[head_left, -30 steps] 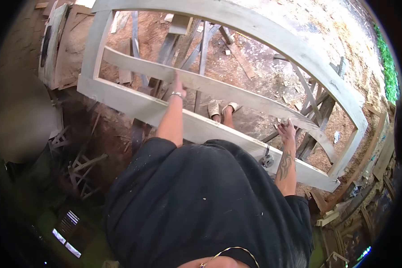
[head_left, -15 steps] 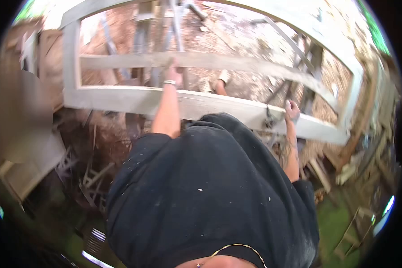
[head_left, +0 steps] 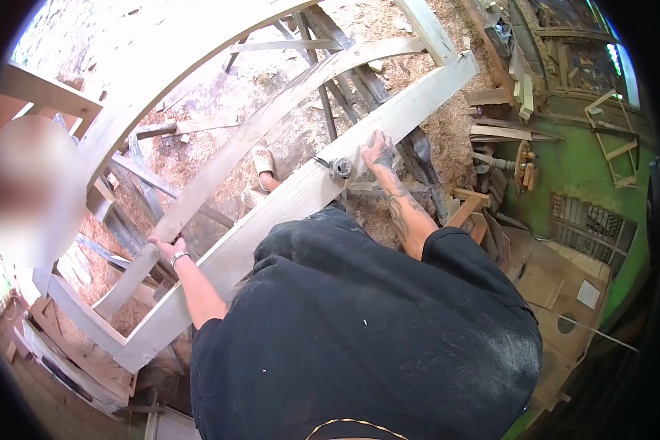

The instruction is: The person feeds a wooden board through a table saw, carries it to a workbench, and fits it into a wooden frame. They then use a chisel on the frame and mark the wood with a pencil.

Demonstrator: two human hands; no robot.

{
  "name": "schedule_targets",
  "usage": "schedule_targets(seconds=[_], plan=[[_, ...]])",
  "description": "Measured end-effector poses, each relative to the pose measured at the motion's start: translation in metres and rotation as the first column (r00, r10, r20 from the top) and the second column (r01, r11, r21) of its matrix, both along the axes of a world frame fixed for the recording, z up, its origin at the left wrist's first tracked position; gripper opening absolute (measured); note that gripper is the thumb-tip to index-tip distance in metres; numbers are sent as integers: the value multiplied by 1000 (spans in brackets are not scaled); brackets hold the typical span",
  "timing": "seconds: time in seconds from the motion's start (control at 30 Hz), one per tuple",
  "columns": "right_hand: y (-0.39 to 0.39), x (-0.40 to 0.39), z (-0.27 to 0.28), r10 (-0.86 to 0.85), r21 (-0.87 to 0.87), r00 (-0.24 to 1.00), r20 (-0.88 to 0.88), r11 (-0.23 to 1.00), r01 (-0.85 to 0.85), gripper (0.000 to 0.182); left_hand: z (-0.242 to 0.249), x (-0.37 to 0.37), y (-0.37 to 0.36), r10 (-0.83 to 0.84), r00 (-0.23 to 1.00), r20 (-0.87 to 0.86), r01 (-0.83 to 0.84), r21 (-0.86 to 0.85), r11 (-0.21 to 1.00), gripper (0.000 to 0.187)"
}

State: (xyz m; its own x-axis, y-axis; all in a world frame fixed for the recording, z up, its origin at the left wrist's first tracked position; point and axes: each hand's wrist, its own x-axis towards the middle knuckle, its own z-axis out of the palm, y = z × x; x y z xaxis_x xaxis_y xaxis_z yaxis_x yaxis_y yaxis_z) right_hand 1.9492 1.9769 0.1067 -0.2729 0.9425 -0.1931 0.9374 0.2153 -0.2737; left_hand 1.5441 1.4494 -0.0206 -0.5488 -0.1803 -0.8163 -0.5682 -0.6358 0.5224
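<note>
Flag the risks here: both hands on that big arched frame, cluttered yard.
1. The left hand grips only the thin middle rail and the right hand the bottom rail; the arched wooden frame may twist or slip.
2. A clamp-like metal piece sits by the right hand; fingers could get pinched.
3. Offcuts and sawdust underfoot, sandal on: trip hazard.

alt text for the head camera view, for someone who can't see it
Seen from above, a person in a black shirt grips a large arched wooden frame: left hand on its curved middle rail, right hand on the straight bottom rail beside a small metal fitting. Sawdust and timber offcuts cover the ground.
</note>
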Motion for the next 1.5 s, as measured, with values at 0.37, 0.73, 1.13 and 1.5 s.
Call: schedule_targets(seconds=[0.37,0.73,1.13,1.5], plan=[[-7,-11,6,13,-6,998,57,1000,-12,71,-34,-13,-16,-233,972,31,235,-188,954,108],[3,-29,4,62,56,998,-13,997,-61,49,-50,-29,-23,-223,975,21,223,-195,955,103],[138,-180,-129,-768,-745,533,-355,577,336,59,-12,-20,-9,-257,966,-14,254,-111,961,104],[206,-193,-209,-795,-763,157,-586,607,223,83,7,-15,11,-276,961,6,260,-351,900,105]])
